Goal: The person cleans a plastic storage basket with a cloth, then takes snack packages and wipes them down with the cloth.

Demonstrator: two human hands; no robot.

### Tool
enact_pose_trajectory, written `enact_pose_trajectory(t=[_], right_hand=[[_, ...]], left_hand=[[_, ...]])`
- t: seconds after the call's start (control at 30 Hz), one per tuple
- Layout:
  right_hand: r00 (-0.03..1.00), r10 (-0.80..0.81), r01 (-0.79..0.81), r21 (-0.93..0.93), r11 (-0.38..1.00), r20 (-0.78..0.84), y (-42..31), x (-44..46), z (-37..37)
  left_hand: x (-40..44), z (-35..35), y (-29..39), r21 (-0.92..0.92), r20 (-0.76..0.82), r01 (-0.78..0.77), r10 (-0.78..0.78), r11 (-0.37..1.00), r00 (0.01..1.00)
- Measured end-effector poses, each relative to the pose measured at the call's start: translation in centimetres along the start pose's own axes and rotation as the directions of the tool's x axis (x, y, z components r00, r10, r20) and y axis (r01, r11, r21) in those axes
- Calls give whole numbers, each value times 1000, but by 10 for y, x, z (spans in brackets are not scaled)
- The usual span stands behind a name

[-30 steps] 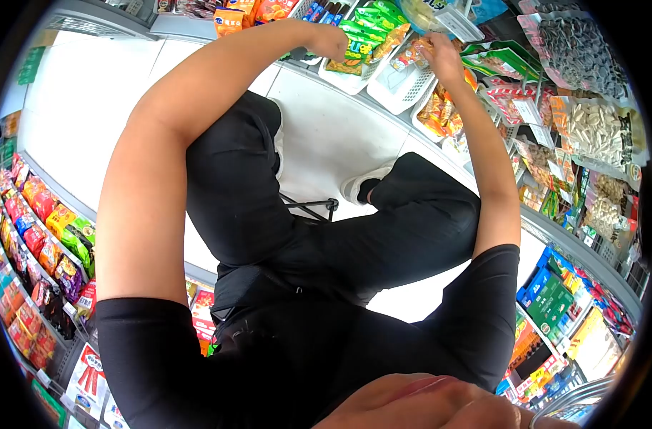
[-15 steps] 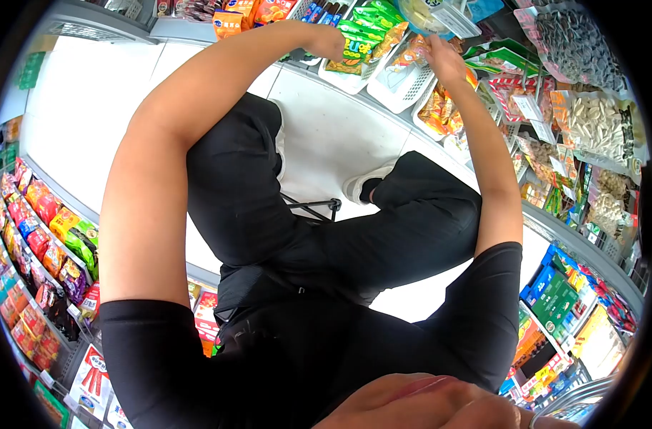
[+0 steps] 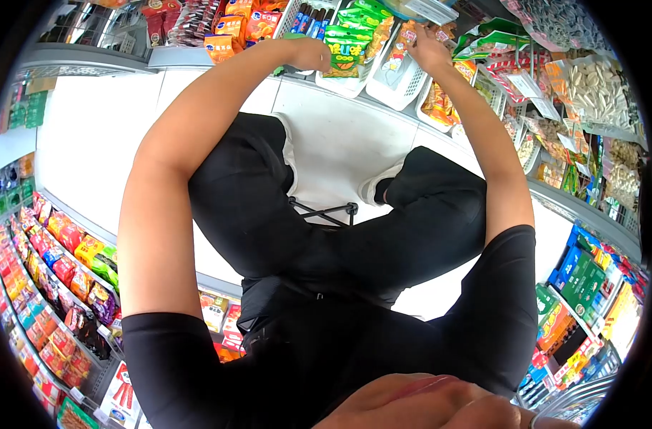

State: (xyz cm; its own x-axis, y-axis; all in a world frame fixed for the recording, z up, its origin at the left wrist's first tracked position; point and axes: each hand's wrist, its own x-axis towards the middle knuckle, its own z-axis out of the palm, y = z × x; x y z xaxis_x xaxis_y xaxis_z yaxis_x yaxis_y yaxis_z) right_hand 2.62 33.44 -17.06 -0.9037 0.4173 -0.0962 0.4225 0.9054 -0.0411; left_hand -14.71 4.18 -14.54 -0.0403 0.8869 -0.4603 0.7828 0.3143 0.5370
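Observation:
My left hand (image 3: 309, 54) is closed beside the green snack bags (image 3: 346, 51), its fingers mostly turned out of sight. Bits of something green show on both sides of it, but I cannot make out what it is. At the far end of a white slotted basket (image 3: 391, 91), my right hand (image 3: 430, 48) has its fingers curled on a small orange snack packet (image 3: 409, 33). A clear packet with a cartoon print (image 3: 396, 58) lies lower in that basket. The green bags fill the white basket just left of it.
Orange snack packets (image 3: 438, 107) fill a basket on the right. Bags of seeds (image 3: 590, 86) and price tags (image 3: 531, 94) hang over the shelf's right side. My knees flank a folding stool's black legs (image 3: 326, 212). Shelves of colourful packets (image 3: 72, 268) stand at left.
The whole view has shifted a little. My right hand has moved slightly further into the basket's far end, and the cartoon-print packet now shows. My left hand stays beside the green bags.

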Motion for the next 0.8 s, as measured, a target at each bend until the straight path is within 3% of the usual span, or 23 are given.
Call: enact_pose_trajectory(t=[0.23,0.33,0.37,0.47,0.53,0.6,0.67,0.7,0.8], right_hand=[[994,-109,109,6,994,-27,-8,-25,-7],[970,-240,240,-6,971,-33,-14,-42,-5],[968,-238,233,57,971,85,-16,-43,0],[905,-356,320,178,931,234,-22,-59,29],[840,-331,270,198,942,430,-33,-66,43],[787,-447,386,227,894,425,-28,-69,84],[607,-262,31,307,951,750,-60,-79,34],[662,-286,58,333,941,693,-56,-78,53],[643,-343,146,330,933,685,-45,-67,79]], left_hand=[[-4,-5,6,4,0,0,0,1000,1000],[-2,-5,8,5,-3,6,-6,1000,1000],[-2,-6,9,8,-5,10,-10,1000,1000],[-6,-8,13,-8,-6,23,-23,1000,1000],[-4,-7,9,-3,-9,17,-17,1000,1000],[-3,-6,5,10,-18,20,-20,1000,1000],[-4,-4,3,25,-34,37,-36,999,999],[-5,-6,4,19,-33,34,-33,999,999],[-5,-7,4,3,-29,34,-34,999,999]])
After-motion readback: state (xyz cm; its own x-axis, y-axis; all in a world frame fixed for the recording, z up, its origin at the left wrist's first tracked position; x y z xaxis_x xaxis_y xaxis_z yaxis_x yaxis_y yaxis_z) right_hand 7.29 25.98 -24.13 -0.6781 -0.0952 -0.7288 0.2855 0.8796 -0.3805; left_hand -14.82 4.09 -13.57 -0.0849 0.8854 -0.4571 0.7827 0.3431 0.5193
